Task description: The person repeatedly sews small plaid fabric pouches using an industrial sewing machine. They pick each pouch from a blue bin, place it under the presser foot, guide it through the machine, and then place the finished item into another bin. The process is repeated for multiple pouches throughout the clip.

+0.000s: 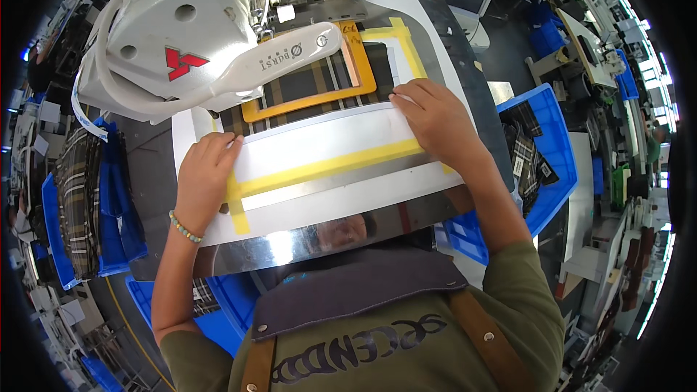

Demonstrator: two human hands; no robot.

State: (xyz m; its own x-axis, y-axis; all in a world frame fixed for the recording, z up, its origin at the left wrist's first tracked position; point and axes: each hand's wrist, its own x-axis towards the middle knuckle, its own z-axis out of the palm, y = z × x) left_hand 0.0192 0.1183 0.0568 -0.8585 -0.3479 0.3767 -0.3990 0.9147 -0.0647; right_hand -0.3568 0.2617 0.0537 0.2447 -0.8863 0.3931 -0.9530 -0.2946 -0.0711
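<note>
A dark plaid fabric piece [298,92] with brown and white stripes lies on a white sheet [327,138] edged with yellow tape. Over the fabric sits an orange-yellow clamp frame [312,105] of the sewing machine. My left hand [207,167], a beaded bracelet on its wrist, has its fingers bent and closed at the fabric's near left corner. At the right end of the same near edge, the closed thumb and fingers of my right hand [435,117] grip the fabric. The fingertips' undersides are hidden.
A white sewing machine head [167,36] and its pale control handle [283,58] hang over the work at upper left. Blue bins [555,152] with plaid pieces stand at right and left. The table's shiny metal edge [312,239] runs close to my apron.
</note>
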